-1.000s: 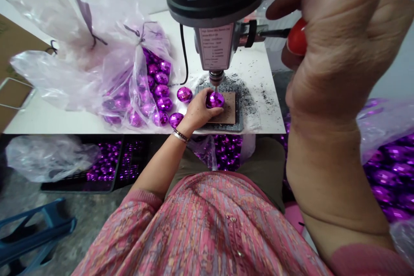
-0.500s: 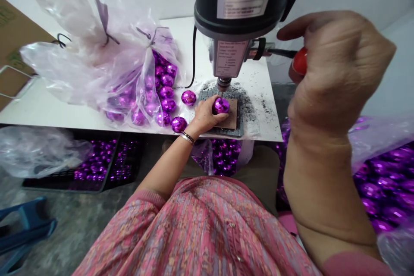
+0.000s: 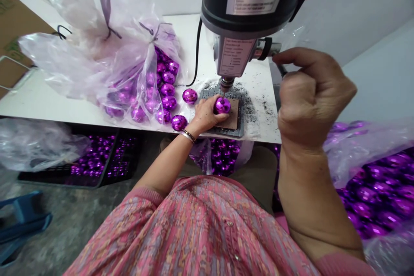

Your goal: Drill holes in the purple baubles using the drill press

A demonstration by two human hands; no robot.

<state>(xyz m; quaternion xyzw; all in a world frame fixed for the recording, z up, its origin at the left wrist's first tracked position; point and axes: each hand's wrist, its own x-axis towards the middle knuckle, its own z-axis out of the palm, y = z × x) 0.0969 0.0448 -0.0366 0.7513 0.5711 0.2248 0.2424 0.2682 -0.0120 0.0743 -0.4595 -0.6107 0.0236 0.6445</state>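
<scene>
My left hand grips a shiny purple faceted ball on a small brown board, which lies on the drill press's dark grey base. A dark spot shows on top of the ball, right under the bit. The drill press stands over it, its chuck just above the ball. At the right, my right hand is closed around the feed lever; the lever's red knob is hidden in the fist.
Loose purple balls lie left of the base, beside a clear plastic bag of more. Dark shavings litter the white table. A black crate and an open bag of balls flank me below.
My right hand has come down and inward with the feed lever, and the red knob no longer shows. The left hand keeps the ball in place under the bit.
</scene>
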